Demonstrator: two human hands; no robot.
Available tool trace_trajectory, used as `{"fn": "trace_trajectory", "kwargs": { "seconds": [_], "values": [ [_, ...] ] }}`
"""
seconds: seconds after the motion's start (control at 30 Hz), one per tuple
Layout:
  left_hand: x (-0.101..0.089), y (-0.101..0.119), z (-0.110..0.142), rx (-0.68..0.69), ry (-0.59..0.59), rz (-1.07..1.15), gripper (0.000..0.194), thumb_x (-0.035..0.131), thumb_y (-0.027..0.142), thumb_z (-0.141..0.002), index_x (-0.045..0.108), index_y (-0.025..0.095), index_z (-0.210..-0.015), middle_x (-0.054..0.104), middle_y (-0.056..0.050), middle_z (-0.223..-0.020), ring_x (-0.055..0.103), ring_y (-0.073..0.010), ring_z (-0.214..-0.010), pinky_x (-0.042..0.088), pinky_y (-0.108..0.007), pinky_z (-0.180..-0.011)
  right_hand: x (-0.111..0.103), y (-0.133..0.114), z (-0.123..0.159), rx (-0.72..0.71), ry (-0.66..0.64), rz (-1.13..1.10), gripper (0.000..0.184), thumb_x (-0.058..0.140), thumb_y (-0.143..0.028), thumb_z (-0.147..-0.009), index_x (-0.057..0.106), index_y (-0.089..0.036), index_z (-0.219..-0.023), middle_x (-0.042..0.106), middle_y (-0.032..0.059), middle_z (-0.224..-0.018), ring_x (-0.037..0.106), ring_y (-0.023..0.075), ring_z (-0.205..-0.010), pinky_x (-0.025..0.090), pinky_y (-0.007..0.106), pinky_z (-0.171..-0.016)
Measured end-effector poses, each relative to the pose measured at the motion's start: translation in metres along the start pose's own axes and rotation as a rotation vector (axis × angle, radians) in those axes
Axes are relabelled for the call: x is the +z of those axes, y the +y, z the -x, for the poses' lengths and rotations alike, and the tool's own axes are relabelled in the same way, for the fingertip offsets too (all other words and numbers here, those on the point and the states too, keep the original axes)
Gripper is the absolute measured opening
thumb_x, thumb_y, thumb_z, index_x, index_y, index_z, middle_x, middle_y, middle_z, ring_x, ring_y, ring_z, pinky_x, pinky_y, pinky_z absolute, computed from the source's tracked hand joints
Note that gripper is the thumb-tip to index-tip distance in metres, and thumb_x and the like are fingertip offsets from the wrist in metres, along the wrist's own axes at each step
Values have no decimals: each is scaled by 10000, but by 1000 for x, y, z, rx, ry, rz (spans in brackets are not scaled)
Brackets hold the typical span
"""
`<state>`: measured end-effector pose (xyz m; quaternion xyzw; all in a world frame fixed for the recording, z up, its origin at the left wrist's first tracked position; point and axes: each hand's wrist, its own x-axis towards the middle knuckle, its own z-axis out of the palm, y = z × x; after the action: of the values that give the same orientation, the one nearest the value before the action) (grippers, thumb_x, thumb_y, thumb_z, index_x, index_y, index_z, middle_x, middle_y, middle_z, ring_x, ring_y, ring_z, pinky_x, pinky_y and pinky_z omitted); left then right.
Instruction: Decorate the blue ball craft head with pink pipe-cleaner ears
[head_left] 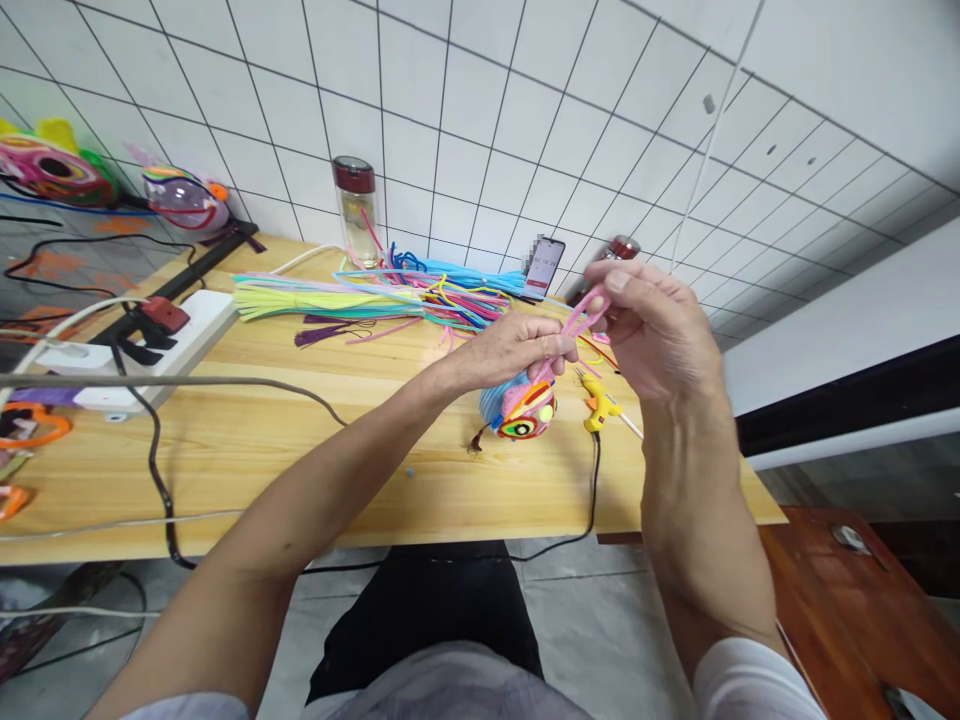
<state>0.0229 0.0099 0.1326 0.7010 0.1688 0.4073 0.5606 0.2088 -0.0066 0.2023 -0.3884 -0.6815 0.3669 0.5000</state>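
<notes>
Pinched between the fingers of both hands is a pink pipe cleaner, bent into a narrow loop. My left hand grips its lower part, fingers closed. Higher and to the right, my right hand pinches the upper end between thumb and fingers. Just below my left hand a colourful fish-like craft piece sits on the table, with a blue striped body, a ringed eye and a dark tassel. A yellow hot glue gun lies to the right of it, partly near my right wrist.
Bundles of pipe cleaners lie at the back of the wooden table. Behind them stand a lidded glass bottle and a phone. A white power strip with trailing cables is at left. Finished-looking fish crafts sit back left.
</notes>
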Motion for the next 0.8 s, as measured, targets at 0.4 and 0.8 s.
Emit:
{"fn": "trace_trajectory", "kwargs": {
  "seconds": [0.4,0.8],
  "values": [
    [0,1,1,-14,-50,-10,544,752,667,-931,725,131,-841,730,-47,-765,586,-88,-599,469,-211,-577,8,6,3,-105,104,60,287,817,-550,-921,780,-294,-1045,722,-1,-813,665,172,-677,594,337,-604],
    [-6,9,5,-52,-135,15,623,712,747,-924,790,131,-971,704,-51,-786,543,-102,-609,414,-243,-577,17,-13,18,-152,99,152,326,828,-581,-925,791,-309,-1101,763,11,-843,669,186,-702,594,365,-658]
  ]
}}
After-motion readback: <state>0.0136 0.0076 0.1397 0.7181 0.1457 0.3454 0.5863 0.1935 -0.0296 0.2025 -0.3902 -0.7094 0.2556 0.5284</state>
